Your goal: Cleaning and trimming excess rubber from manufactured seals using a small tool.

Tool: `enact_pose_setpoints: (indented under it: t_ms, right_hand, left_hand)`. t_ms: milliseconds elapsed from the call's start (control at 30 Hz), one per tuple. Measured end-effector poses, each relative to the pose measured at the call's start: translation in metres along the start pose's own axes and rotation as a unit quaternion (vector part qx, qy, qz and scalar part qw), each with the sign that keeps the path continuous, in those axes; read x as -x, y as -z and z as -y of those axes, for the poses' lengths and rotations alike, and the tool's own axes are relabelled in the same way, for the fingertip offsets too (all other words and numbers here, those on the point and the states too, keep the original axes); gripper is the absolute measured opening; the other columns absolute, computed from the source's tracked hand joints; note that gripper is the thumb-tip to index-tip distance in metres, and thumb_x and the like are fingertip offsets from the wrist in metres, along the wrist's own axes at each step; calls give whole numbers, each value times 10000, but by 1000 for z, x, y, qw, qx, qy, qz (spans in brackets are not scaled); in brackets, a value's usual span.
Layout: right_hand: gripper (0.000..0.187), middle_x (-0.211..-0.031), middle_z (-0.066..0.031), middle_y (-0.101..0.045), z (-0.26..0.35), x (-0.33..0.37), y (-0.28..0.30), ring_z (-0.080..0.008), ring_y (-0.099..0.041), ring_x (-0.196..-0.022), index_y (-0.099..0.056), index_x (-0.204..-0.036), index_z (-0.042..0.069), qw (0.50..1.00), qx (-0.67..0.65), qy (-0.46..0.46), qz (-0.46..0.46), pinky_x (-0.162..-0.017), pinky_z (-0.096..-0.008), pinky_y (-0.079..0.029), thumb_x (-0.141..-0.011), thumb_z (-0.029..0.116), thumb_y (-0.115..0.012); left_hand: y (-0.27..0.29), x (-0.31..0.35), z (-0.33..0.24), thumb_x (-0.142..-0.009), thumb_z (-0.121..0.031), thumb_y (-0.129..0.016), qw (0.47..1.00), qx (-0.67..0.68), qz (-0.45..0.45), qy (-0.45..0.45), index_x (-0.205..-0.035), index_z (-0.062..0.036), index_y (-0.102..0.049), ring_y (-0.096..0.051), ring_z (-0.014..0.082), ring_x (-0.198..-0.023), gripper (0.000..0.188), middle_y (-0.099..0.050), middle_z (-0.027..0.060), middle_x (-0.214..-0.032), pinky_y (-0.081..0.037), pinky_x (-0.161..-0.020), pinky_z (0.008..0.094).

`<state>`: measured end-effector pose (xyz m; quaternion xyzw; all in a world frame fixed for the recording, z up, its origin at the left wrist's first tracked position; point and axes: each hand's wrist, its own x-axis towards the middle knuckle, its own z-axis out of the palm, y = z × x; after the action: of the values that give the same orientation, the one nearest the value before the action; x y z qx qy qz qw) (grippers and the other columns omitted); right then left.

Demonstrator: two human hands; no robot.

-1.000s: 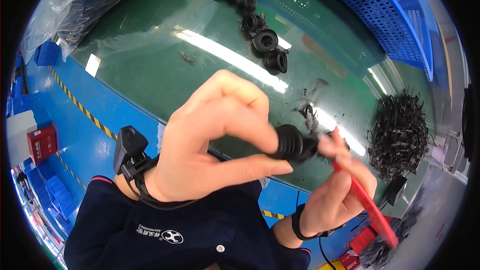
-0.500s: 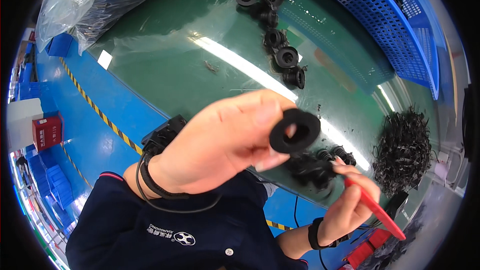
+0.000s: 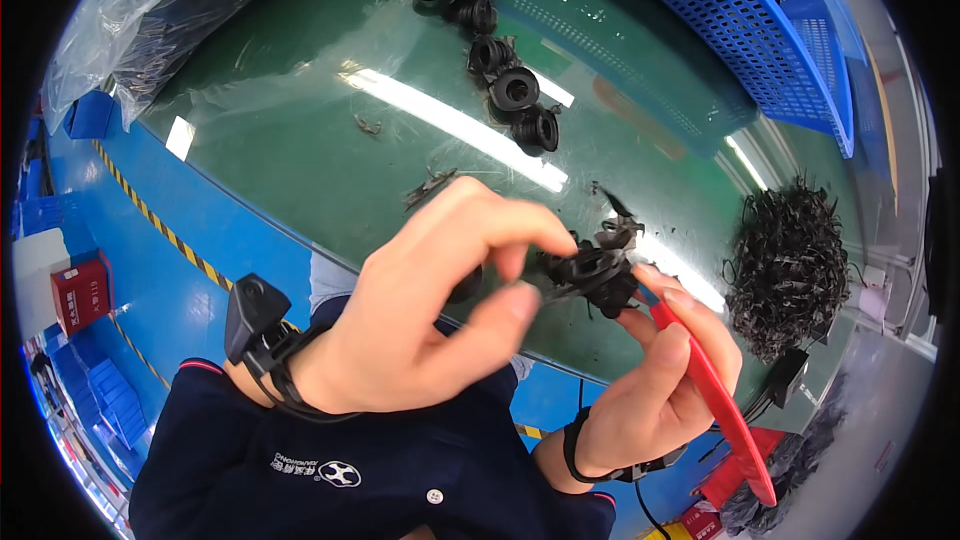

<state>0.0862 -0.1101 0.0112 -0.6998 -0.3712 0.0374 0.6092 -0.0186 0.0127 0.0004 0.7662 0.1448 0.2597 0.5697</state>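
Note:
My left hand (image 3: pixel 420 300) hovers over the near edge of the green table (image 3: pixel 300 130), thumb and forefinger spread apart. A dark round rubber piece (image 3: pixel 466 286) shows partly behind it; the rest is hidden. My right hand (image 3: pixel 665 380) is closed round a tool with a long red handle (image 3: pixel 735 430), whose working end is mostly hidden by the fingers. Its fingertips are at a cluster of black ribbed rubber parts with ragged scraps (image 3: pixel 600 275). I cannot tell whether they touch it.
Black rubber bellows-like parts (image 3: pixel 515 90) stand in a row leading to a pile at the far side. A heap of black rubber trimmings (image 3: pixel 790 270) lies at the right. Blue perforated crates (image 3: pixel 740 30) stand at the far right, and clear plastic sheeting (image 3: pixel 150 20) at the far left.
The ringed black rubber part has left my left fingers, which have come apart and moved down and left. My right hand has moved slightly, still gripping the red-handled tool.

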Motion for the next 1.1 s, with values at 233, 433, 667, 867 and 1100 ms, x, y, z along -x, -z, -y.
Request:
enact_pose_setpoints:
  t_ms: [233, 433, 667, 867, 1100]
  right_hand:
    - [215, -938, -232, -575, 6, 1, 5, -325, -533, -953, -543, -898, -17, 997, -52, -56, 17, -877, -430, -366, -830, 186, -518]
    - [193, -913, -180, -611, 2, -1, 12, -387, -422, -1095, -613, -818, 86, 991, 2, -3, 133, -966, -504, -225, -774, 268, -564]
    - [165, -885, -42, -635, 7, -3, 10, -284, -490, -1048, -602, -863, 101, 973, 159, 86, 142, -952, -509, -262, -724, 190, -613]
    - [135, -870, -66, -621, -2, -10, 6, -244, -527, -965, -591, -878, 53, 917, 381, 113, 26, -929, -468, -316, -745, 53, -574]
    - [132, -935, -163, -571, -2, -14, 32, -239, -522, -940, -585, -871, -35, 951, -68, -225, 199, -814, -316, -394, -762, -24, -512]
  left_hand:
    - [-11, -4, -2, -552, -98, -772, 999, 13, -32, 20, -796, -21, -557, -416, 92, -577, 335, -477, 25, -671, -320, -528, 210]
    - [-9, -4, -4, -563, -58, -753, 999, 33, -15, 38, -749, -16, -559, -434, 90, -573, 273, -493, 33, -680, -334, -516, 209]
    - [-11, -5, -6, -559, -55, -750, 999, 3, -35, 26, -721, -14, -562, -429, 91, -549, 251, -491, 33, -663, -325, -488, 204]
    - [-6, -5, -12, -516, -43, -794, 990, 131, 54, 21, -632, -58, -587, -413, 69, -497, 238, -501, 8, -618, -301, -446, 199]
    - [-4, 0, 0, -759, -71, -624, 887, 429, 29, 168, -859, -11, -571, -451, 34, -637, 128, -520, -20, -719, -359, -574, 178]
